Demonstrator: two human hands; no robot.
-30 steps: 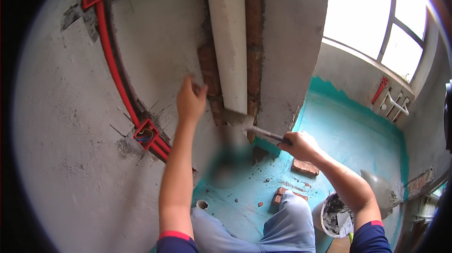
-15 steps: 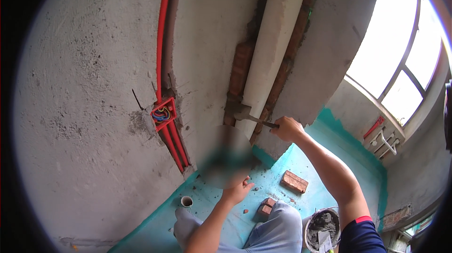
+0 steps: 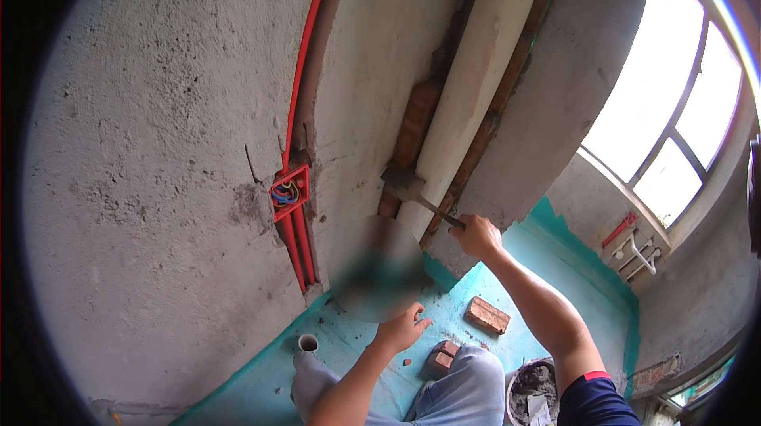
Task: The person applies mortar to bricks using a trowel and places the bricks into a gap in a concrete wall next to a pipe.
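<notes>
My right hand [image 3: 479, 236] is closed round the handle of a trowel [image 3: 408, 183]. Its dark, flat blade lies against the strip of exposed brick [image 3: 415, 121] on the left of a thick pale pipe [image 3: 476, 85]. Low in the middle, my left hand [image 3: 402, 329] has its fingers loosely bent and its thumb apart, and I see nothing held in it. A round blurred patch covers the area just above that hand and part of its fingers. Between my legs and the wall lie a loose brick [image 3: 487, 315] and brick pieces [image 3: 442, 357].
A bucket of grey mortar [image 3: 529, 386] stands by my right arm, with another blade in it. A small cup [image 3: 307, 343] sits by the left wall. Red conduit [image 3: 304, 69] runs to an open wiring box [image 3: 289, 192]. Small rubble dots the turquoise floor [image 3: 361, 347].
The view has shifted and tilted slightly. My right hand and the trowel stay at the brick strip beside the pipe, with the blade turned a little. My left hand remains low, beside the blurred patch.
</notes>
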